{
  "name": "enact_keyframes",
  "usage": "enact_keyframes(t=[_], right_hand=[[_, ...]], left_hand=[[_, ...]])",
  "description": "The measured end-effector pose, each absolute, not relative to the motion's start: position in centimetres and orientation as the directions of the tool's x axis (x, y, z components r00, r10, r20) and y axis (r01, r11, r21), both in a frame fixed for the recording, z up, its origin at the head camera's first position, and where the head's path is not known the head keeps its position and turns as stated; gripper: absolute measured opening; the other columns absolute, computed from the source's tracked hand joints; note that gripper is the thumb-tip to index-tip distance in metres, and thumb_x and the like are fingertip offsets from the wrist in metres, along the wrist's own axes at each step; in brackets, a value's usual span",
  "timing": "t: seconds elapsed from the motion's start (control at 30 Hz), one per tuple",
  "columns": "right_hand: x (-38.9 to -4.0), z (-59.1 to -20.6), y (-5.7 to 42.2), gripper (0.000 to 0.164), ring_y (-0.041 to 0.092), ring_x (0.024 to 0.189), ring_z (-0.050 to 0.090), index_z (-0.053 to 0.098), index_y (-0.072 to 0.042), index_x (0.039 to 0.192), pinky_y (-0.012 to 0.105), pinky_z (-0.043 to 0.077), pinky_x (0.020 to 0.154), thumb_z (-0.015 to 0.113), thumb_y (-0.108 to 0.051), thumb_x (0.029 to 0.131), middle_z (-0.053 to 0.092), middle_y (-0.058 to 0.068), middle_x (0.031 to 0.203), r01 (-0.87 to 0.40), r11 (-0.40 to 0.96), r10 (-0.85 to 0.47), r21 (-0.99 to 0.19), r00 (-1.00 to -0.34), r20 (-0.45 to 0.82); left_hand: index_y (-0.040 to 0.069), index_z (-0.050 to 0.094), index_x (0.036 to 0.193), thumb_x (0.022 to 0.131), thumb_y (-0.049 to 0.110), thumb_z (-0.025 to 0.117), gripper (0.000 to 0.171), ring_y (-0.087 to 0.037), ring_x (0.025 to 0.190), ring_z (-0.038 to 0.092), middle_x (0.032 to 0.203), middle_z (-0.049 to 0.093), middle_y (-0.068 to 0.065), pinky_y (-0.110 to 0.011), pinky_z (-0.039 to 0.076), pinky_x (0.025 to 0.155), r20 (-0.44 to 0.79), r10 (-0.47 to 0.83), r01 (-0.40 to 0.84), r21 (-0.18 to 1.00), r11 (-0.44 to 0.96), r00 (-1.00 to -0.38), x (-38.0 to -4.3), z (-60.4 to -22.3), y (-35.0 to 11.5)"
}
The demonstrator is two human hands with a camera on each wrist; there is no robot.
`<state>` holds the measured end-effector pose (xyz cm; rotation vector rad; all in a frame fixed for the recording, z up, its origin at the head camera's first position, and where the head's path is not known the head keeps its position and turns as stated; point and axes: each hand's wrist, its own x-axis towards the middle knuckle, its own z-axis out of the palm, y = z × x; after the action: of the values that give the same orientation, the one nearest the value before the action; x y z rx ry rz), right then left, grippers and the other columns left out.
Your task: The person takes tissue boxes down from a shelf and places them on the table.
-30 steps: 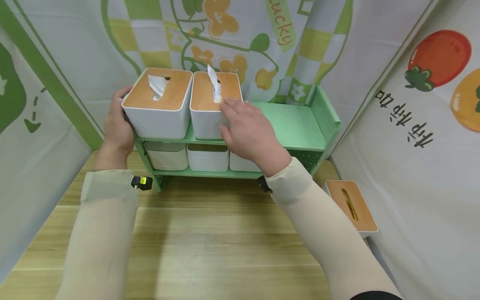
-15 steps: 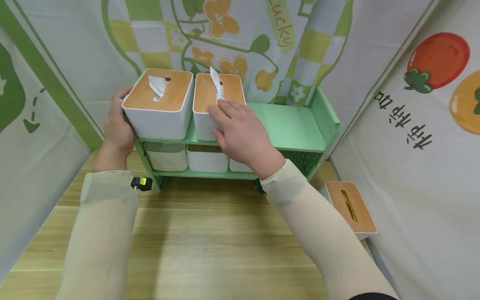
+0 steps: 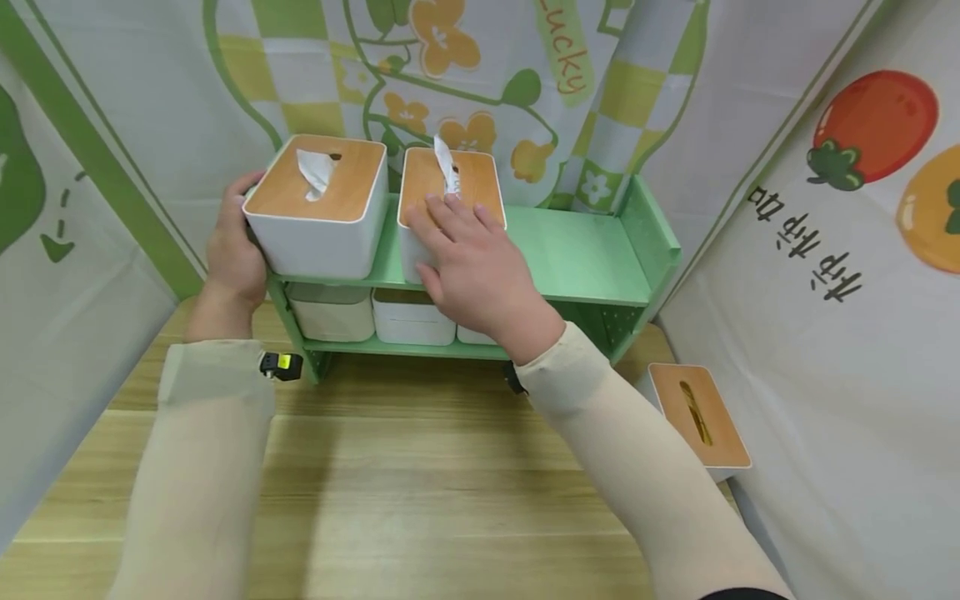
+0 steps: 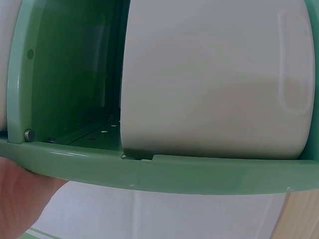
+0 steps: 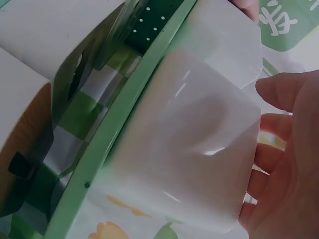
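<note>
Unclenched right grip [image 3: 480,271] touches right box [image 3: 422,179]; narrow gap to left box [image 3: 322,212]; left grip [image 3: 236,250] at shelf edge [image 4: 109,172], clasp unclear.

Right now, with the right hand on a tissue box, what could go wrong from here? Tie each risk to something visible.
The right hand rests on the right box with fingertips by the tissue, which might get crumpled. That box stands close to the front edge of the shelf, so a forward pull could tip it off. In the head view the right sleeve overlaps the lone box; a swing might bump it, though depth is hard to judge.
</note>
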<state>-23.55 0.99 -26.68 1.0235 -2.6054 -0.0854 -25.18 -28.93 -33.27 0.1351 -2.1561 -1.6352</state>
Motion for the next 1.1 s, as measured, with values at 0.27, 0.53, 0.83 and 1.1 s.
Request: enact_keyframes(t=[0.27,0.53,0.83,1.1], right_hand=[[-23.4,-26.3,0.5,0.060,0.025,0.146,0.024,0.025,-0.027,0.159,0.047,0.013,0.115,0.041,-0.046,0.105,0.025,-0.001,0.162,-0.616,0.761,-0.648,0.202,-0.736,0.197],[-23.1,-26.4,1.6,0.058,0.028,0.141,0.033,0.034,-0.024,0.155,0.049,0.021,0.111,0.049,-0.044,0.102,0.034,0.002,0.158,-0.618,0.762,-0.647,0.193,-0.716,0.263],[-22.8,-26.5,2.9,0.059,0.031,0.140,0.035,0.038,-0.022,0.153,0.051,0.022,0.110,0.054,-0.043,0.100,0.037,0.004,0.156,-0.601,0.780,-0.625,0.178,-0.725,0.291],[-22.9,-26.7,4.2,0.061,0.033,0.141,0.033,0.038,-0.021,0.153,0.054,0.022,0.111,0.057,-0.042,0.099,0.036,0.006,0.157,-0.583,0.796,-0.603,0.161,-0.742,0.293]], left_hand=[[0.043,0.036,0.151,0.104,0.051,0.009,0.055,-0.020,0.129,0.035,0.156,0.035,0.004,-0.037,0.028,0.100,0.257,-0.322,0.161,0.942,0.295,-0.911,-25.2,-33.2,-28.9],[0.042,0.036,0.151,0.104,0.051,0.008,0.055,-0.020,0.128,0.036,0.156,0.035,0.004,-0.035,0.030,0.099,0.271,-0.312,0.182,0.941,0.286,-0.911,-25.1,-33.2,-28.9],[0.045,0.036,0.150,0.104,0.053,0.007,0.055,-0.021,0.127,0.036,0.156,0.035,0.006,-0.037,0.029,0.099,0.258,-0.322,0.158,0.939,0.305,-0.911,-25.0,-33.2,-29.0],[0.048,0.036,0.148,0.103,0.053,0.006,0.054,-0.021,0.128,0.036,0.156,0.035,0.006,-0.037,0.028,0.101,0.250,-0.329,0.143,0.938,0.317,-0.911,-24.9,-33.2,-29.0]])
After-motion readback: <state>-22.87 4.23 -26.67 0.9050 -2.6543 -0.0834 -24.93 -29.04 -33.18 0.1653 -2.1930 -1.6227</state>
